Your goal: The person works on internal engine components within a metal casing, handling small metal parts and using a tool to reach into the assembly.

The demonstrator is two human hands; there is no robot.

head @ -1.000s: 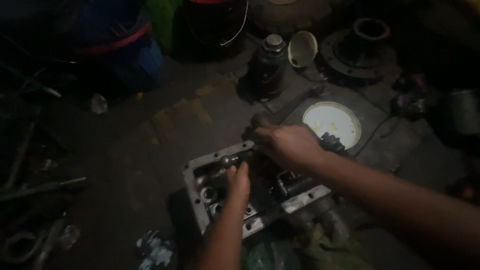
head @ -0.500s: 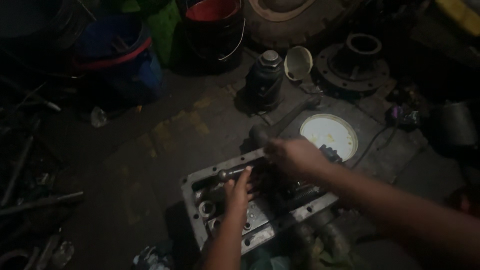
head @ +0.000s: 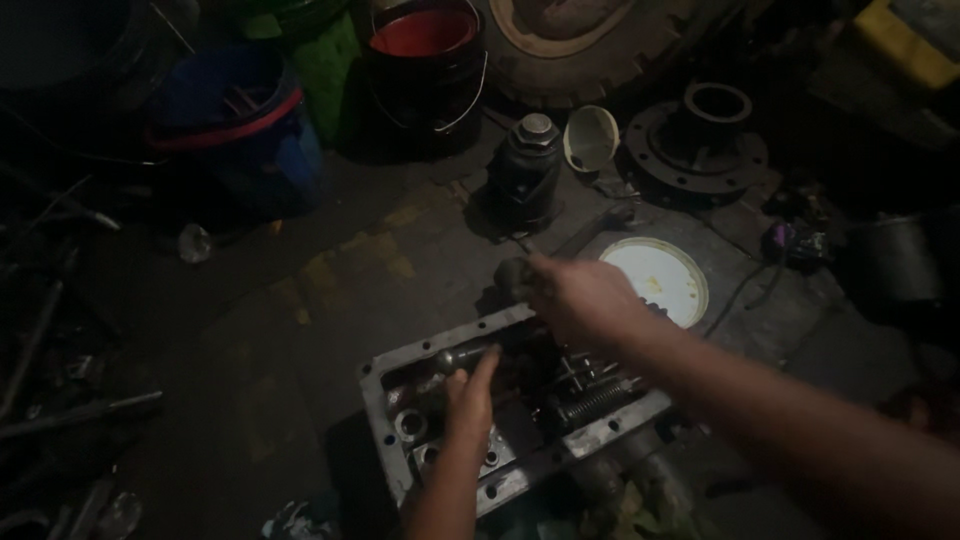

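Dim workshop floor (head: 330, 300), crowded with a red bucket (head: 425, 50), blue drum (head: 235, 125) and white lid (head: 655, 280). Lying at centre, an open metal housing (head: 500, 410). Left hand (head: 470, 395) pinching a steel rod (head: 462, 355); right hand (head: 580, 300) gripping a hammer (head: 560, 250) above the housing.

The open rectangular grey metal housing (head: 470, 345) has a dull, cast-looking rim, greasy and scuffed. A steel shaft (head: 462, 355) inside it shows a faint sheen, and the coiled metal spring (head: 592, 402) glints. The dark concrete floor (head: 330, 300) looks rough, with worn yellow paint. The round white plastic lid (head: 655, 280) looks smooth. The red bucket (head: 425, 45) looks like glossy plastic.
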